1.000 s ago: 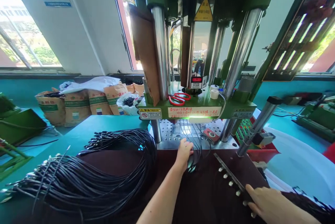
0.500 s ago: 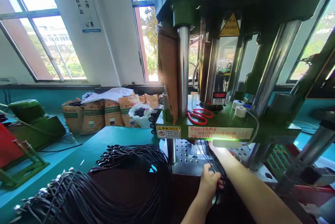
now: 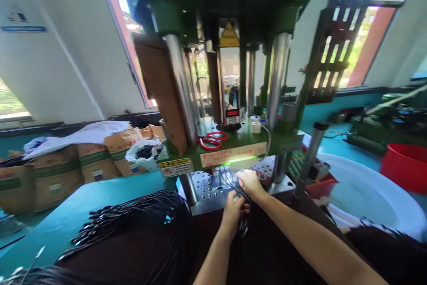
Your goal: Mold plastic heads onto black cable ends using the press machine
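Note:
Low in front of the green press (image 3: 287, 142), my left hand (image 3: 232, 208) is closed around a bundle of thin black cables (image 3: 243, 227), whose ends dangle below the fist. From there the strands run forward onto the perforated metal plate (image 3: 204, 187) under the lit lower edge of the machine. My right hand (image 3: 251, 182) is just ahead and to the right, its fingers bent and closed on the same cables close to the plate. Exactly which strands each hand grips is hard to make out.
Piles of black cables (image 3: 140, 209) lie on the teal table (image 3: 130, 187) at left. Red-handled scissors (image 3: 213, 140) rest on the press ledge. Paper sacks (image 3: 55, 174) line the wall. At right stand a large white tub (image 3: 373, 187) and a red bucket (image 3: 403, 167).
The view has swung to the right. My right hand has drawn back from under the press edge toward my left hand, which still holds the cables.

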Available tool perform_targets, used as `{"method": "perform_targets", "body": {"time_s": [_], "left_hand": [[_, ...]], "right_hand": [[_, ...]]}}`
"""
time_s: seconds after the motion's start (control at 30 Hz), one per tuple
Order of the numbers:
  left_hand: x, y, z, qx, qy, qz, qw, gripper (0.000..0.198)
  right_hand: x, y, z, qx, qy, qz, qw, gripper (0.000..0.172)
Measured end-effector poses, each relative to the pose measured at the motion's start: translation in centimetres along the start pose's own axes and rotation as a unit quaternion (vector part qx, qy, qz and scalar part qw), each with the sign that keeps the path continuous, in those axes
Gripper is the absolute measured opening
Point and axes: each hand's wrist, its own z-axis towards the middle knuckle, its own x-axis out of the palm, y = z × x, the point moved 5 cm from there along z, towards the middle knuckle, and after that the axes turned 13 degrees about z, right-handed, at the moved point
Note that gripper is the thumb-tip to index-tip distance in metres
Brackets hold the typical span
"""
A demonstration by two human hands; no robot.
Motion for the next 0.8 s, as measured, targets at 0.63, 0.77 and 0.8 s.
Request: {"method": "perform_targets", "body": {"time_s": [0.63, 0.77, 0.8], "left_hand": [[-0.9, -0.7, -0.1, -0.087, -0.018, 0.019, 0.996, 0.011], [0.4, -0.8, 0.2, -0.134, 0.011, -0.075, 0.988, 0.008], [0.9, -0.8, 0.2, -0.147, 0.039, -0.101, 0.983, 0.007]], "right_hand": [[-27.0, -13.0, -29.9, 0.310, -0.350, -0.336, 0.818, 0.045], [-24.9, -8.0, -24.1, 0.226, -0.281, -0.254, 0.898, 0.047], [-23.7, -6.4, -21.7, 0.180, -0.240, -0.199, 0.933, 0.045]]}}
